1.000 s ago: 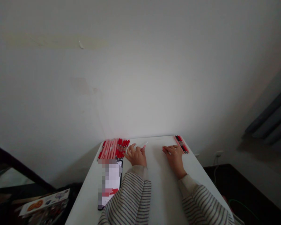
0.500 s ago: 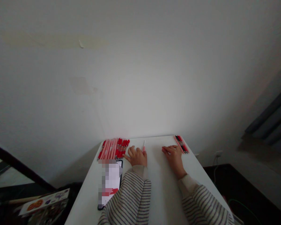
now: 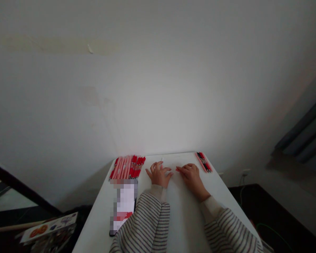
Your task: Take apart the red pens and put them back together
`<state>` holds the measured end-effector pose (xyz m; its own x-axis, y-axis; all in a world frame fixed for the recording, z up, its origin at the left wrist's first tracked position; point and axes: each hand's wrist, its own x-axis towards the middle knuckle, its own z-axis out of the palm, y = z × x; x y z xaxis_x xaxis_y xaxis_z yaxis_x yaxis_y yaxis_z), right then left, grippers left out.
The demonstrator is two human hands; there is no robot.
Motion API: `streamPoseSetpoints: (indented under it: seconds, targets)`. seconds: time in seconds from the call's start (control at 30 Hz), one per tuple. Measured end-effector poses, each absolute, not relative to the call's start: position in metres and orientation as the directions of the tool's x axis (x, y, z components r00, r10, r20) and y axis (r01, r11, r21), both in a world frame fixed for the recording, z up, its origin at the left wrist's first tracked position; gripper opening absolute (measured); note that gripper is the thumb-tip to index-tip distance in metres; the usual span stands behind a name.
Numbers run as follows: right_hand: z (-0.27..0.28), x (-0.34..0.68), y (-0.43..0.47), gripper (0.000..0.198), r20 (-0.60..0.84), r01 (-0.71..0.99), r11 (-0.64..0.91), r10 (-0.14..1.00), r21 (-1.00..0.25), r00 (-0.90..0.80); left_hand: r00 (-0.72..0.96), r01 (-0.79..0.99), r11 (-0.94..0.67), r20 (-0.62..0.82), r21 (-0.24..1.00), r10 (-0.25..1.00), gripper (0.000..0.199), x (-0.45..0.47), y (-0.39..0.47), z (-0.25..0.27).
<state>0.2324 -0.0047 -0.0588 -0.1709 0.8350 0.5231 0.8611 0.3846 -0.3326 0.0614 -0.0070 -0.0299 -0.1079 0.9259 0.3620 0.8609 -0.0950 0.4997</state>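
My left hand (image 3: 160, 175) is over the middle of the white table (image 3: 183, 218), its fingers spread apart. Behind those fingers lies a pink pen with a white tip (image 3: 162, 160); most of its body is hidden. Facing it from the right, my right hand (image 3: 191, 177) is closed in a pinch. A small red piece (image 3: 177, 169) shows at its fingertips, too small to name. A gap separates the two hands. Left of my left hand, several pink and red pens (image 3: 125, 167) lie side by side in a row.
At the table's back right corner lies a small group of pink, black and red pens (image 3: 204, 162). A phone (image 3: 125, 203) with a lit, partly blurred screen rests beside my left sleeve. The wall (image 3: 158, 88) rises directly behind the table.
My left hand has shifted slightly right, and its thumb and forefinger have spread. My right hand's pinched fingers have moved left, closer to it. The pen shows less now.
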Motion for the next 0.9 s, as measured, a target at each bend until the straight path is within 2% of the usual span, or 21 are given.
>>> streamPoseSetpoints:
  seconds: [0.17, 0.27, 0.5, 0.9]
  targets:
    - [-0.055, 0.231, -0.006, 0.020, 0.542, 0.843, 0.383, 0.830, -0.378, -0.134, -0.086, 0.860, -0.090, 0.317, 0.503, 0.945, 0.015, 0.060, -0.007, -0.029]
    - [-0.051, 0.230, -0.009, 0.017, 0.546, 0.843, 0.399, 0.823, -0.361, -0.156, -0.100, 0.858, -0.077, 0.311, 0.508, 0.945, 0.012, 0.060, -0.007, -0.030]
    - [-0.051, 0.231, -0.010, 0.016, 0.563, 0.878, 0.368, 0.814, -0.306, -0.145, -0.078, 0.841, -0.086, 0.277, 0.535, 0.958, 0.012, 0.060, -0.008, -0.028]
    - [-0.056, 0.233, -0.006, 0.020, 0.519, 0.866, 0.369, 0.841, -0.338, -0.156, -0.087, 0.856, -0.051, 0.240, 0.514, 0.967, 0.007, 0.060, -0.007, -0.028]
